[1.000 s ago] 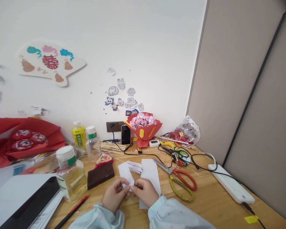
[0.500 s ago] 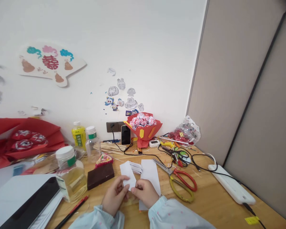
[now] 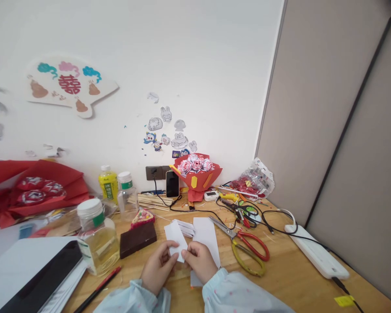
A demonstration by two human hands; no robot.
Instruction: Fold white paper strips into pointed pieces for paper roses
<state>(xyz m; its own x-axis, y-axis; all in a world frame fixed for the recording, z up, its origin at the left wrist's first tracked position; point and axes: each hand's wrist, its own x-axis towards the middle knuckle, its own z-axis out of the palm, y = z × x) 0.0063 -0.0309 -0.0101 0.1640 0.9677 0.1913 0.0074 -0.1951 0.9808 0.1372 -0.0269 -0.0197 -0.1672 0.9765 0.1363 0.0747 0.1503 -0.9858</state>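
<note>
Between my two hands is a small white strip of paper (image 3: 176,236), held slightly above the table. My left hand (image 3: 159,266) pinches its left edge between thumb and fingers. At its lower right corner, my right hand (image 3: 199,261) grips it with thumb and forefinger. Under and beside my right hand lies a longer white paper strip (image 3: 206,231), partly covered by the hand. Just behind the held piece sits a small stack of folded white paper (image 3: 186,228). Scissors (image 3: 247,248) with one red and one yellow handle lie to the right, blades apart.
Left stand a jar of yellowish liquid (image 3: 99,243), a dark brown block (image 3: 138,240), a red-black pen (image 3: 99,289) and stacked paper with a black tablet-like slab (image 3: 45,282). A red paper bouquet (image 3: 197,176) and phone (image 3: 172,184) stand behind. A power strip (image 3: 316,252) and cables lie right.
My fingers have shifted slightly on the small paper, with the right thumb a little higher and further in. Otherwise the scene looks the same.
</note>
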